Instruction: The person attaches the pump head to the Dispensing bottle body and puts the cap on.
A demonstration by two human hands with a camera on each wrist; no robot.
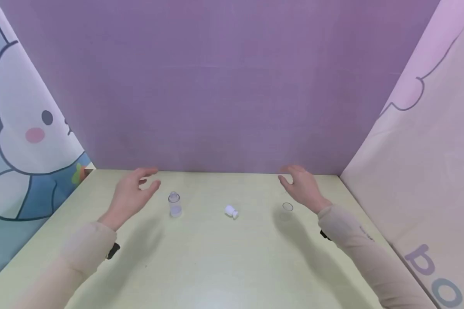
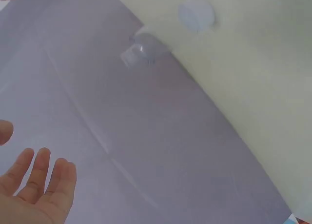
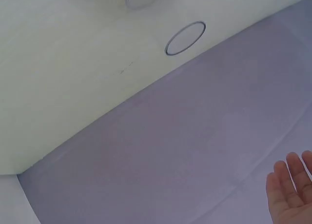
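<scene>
My left hand (image 1: 130,192) hovers over the left part of the table, thumb and fingers apart and holding nothing. To its right stands a small clear bottle (image 1: 175,207) with a narrow top and a milky lower part. In the left wrist view the bottle (image 2: 196,15) appears slanted, above the spread fingers (image 2: 62,190). A small white cap-like piece (image 1: 230,210) lies on its side between the hands. My right hand (image 1: 303,187), also holding nothing, is raised over a clear cup-like container with a thin dark rim (image 1: 288,203). That rim (image 3: 204,27) shows as an oval in the right wrist view.
The pale table (image 1: 216,266) meets a purple backdrop (image 1: 232,94) along its far edge. Printed panels with cartoon shapes stand at the left (image 1: 11,189) and right (image 1: 417,171). Both forearms reach in from the near side, casting shadows on the tabletop.
</scene>
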